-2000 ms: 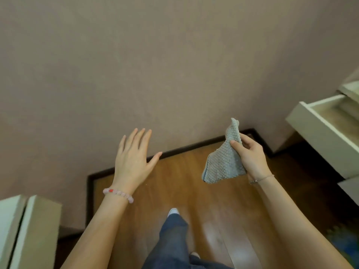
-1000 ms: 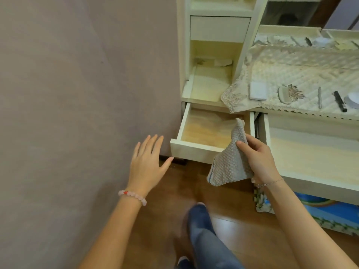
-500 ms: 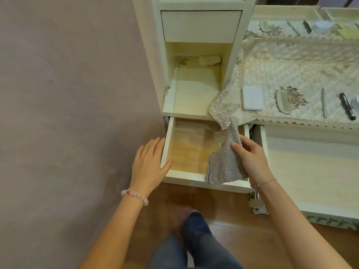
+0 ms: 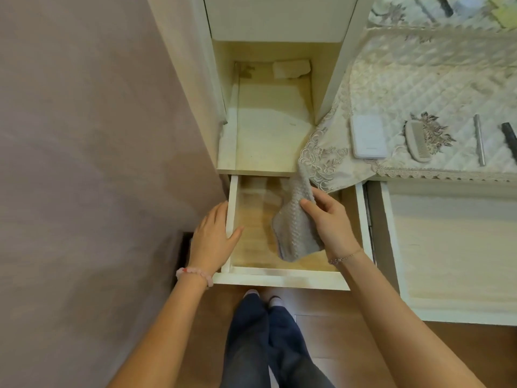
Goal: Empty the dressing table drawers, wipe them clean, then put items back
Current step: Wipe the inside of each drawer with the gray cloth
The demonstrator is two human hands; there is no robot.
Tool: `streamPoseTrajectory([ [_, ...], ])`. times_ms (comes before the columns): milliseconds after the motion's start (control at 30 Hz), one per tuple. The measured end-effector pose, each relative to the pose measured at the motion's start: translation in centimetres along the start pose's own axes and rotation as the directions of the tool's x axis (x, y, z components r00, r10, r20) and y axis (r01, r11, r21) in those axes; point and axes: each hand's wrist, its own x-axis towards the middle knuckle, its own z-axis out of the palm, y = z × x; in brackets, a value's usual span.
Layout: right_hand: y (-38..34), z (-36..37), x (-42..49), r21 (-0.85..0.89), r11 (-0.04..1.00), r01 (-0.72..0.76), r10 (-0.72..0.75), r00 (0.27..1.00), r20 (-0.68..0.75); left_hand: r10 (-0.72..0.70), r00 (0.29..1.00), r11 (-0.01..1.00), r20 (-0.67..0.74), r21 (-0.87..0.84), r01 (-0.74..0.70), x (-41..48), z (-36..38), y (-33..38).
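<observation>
Cloth of grey waffle-weave fabric (image 4: 296, 228) hangs over the small cream wooden drawer (image 4: 279, 278), which is pulled out and shows a bare pale-wood floor. The right hand (image 4: 333, 222) holds it above the drawer's right half, its grip pinching the upper fold between thumb and curled fingers. The left hand (image 4: 212, 239) rests on the drawer's left wall, its grip spread, fingers straight along the outside and thumb reaching inside. Right of the drawer a wider cream drawer (image 4: 458, 309) also stands pulled out. Behind the drawer to its right, the surface wears a quilted beige cover with a lace edge (image 4: 419, 79), one corner drooping over the drawer's back; a white rectangular case (image 4: 368, 137) and a pale oval comb (image 4: 418, 145) lie on it
</observation>
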Motion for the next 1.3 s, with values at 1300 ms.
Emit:
streamPoseTrajectory([
  [1300,12.6,4.6,6.5,-0.868,0.443,0.224,-0.093,0.975,0.204,-0.026,0.985,0.906,0.171,-0.414,0.095,6.3,4.8,-4.1],
])
